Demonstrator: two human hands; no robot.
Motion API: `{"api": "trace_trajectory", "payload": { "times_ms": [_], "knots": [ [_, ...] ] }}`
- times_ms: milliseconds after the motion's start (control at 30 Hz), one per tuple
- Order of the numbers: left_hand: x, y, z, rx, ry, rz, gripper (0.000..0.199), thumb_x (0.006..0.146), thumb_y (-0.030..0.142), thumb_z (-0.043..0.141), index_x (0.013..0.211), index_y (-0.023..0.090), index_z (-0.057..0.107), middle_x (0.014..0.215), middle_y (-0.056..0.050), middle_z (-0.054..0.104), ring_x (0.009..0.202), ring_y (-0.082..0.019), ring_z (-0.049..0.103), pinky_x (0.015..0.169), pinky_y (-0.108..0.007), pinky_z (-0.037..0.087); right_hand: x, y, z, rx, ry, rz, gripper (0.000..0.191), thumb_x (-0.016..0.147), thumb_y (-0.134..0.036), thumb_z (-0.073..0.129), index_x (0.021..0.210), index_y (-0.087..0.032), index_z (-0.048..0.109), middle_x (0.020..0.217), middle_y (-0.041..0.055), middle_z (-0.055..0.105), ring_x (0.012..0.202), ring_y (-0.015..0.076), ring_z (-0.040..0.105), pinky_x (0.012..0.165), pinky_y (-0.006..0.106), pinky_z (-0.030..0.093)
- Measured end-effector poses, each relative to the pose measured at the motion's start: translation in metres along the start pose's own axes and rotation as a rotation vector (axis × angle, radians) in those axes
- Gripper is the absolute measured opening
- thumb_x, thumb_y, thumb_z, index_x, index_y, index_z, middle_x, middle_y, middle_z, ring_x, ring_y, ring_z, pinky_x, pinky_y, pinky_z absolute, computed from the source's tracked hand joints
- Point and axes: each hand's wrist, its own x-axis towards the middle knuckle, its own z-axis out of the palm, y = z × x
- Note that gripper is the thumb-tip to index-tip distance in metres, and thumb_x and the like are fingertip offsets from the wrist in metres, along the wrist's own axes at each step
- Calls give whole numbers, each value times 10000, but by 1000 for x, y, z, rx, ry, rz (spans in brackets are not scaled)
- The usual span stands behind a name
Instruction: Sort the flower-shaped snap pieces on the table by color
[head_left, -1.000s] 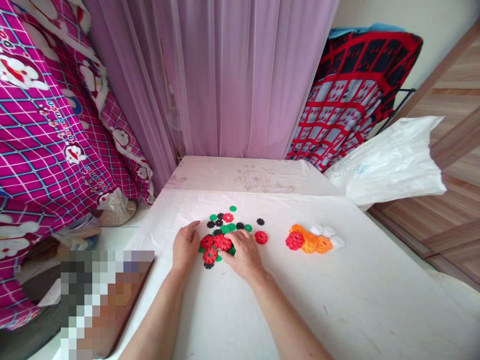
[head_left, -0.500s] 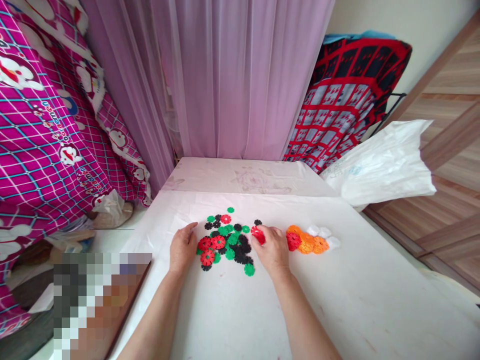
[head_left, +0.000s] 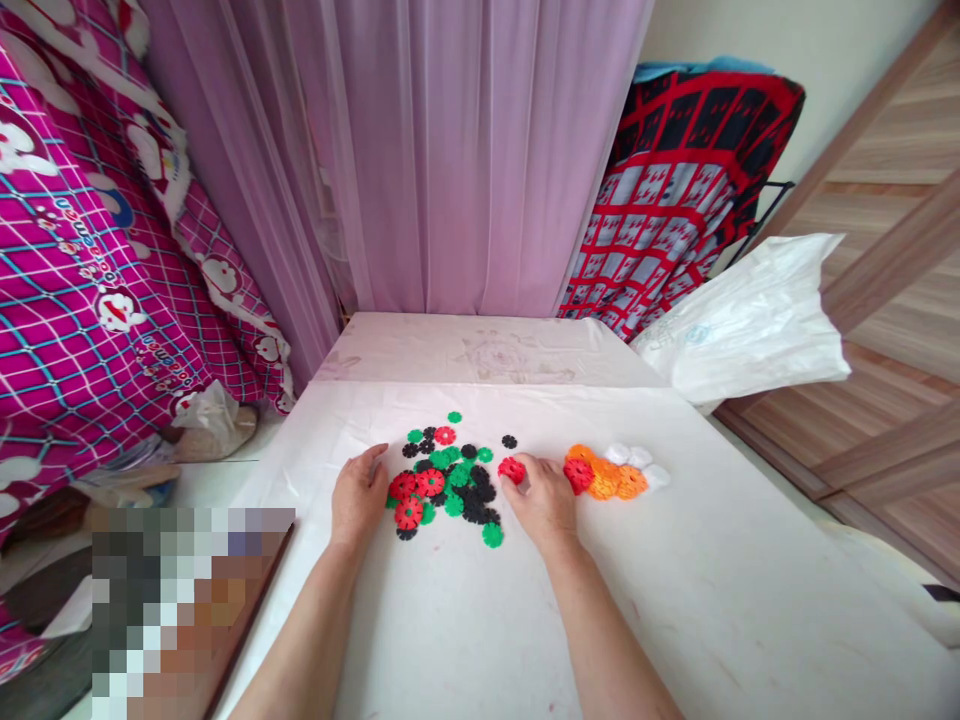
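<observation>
My left hand (head_left: 358,500) rests at the left edge of a loose pile of green, black and red notched discs, its fingers apart and holding nothing. Thumb and forefinger of my right hand (head_left: 544,498) are at a red disc (head_left: 511,470) just right of the pile, pinching its edge. Within the pile lie a green disc (head_left: 492,535), a red disc (head_left: 409,513) and several black discs (head_left: 478,495). One black disc (head_left: 509,441) sits apart, behind the red one. Right of my right hand are a red stack (head_left: 578,475), orange discs (head_left: 604,480) and white discs (head_left: 638,457).
A pale cloth covers the table (head_left: 450,620). At its right back edge stands a white plastic bag (head_left: 750,325). A purple curtain (head_left: 465,160) hangs behind, with a pink patterned cloth (head_left: 67,280) at the left and a red-and-black cloth (head_left: 675,190) at the right.
The view has shifted slightly. The red disc at my right hand now lies flatter and more of it shows, beyond my fingertips. My left hand stays beside the pile.
</observation>
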Motion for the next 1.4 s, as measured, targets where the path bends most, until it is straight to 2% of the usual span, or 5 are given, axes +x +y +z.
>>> {"api": "trace_trajectory", "payload": {
  "times_ms": [367,567,933,1200,1400],
  "knots": [
    [1,2,0,30,6,9,404,867,206,416,1194,205,654,1015,-77,720,989,-220,652,912,-373,516,0,-3,-3,14,9,-34,158,826,-281,624,943,-185,669,837,52,694,824,226,576,771,324,414],
    [-14,8,-1,319,54,65,423,907,234,417,1284,177,600,1396,-132,562,1355,-327,429,1143,-566,275,1,-19,-5,139,21,-182,205,889,-246,540,1045,-194,662,1077,83,692,1008,232,568,888,352,435],
    [-18,40,18,400,34,82,465,947,247,359,1375,173,522,1472,-133,485,1405,-324,362,1162,-603,184,3,-48,5,194,-66,-227,166,858,-214,582,991,-243,678,1124,29,704,1094,238,542,915,379,395],
    [-11,5,-6,317,35,-14,439,948,369,422,1332,200,549,1409,-131,553,1347,-301,433,1133,-565,264,11,-70,19,128,-185,-207,161,817,-263,659,977,-252,650,967,38,716,1044,253,549,849,376,384],
    [-10,0,-8,306,13,7,429,940,388,438,1309,215,569,1426,-119,538,1362,-302,414,1141,-552,250,10,-69,18,151,-120,-158,247,800,-275,654,1043,-236,654,962,54,706,1005,253,563,844,380,396]
  ]
}}
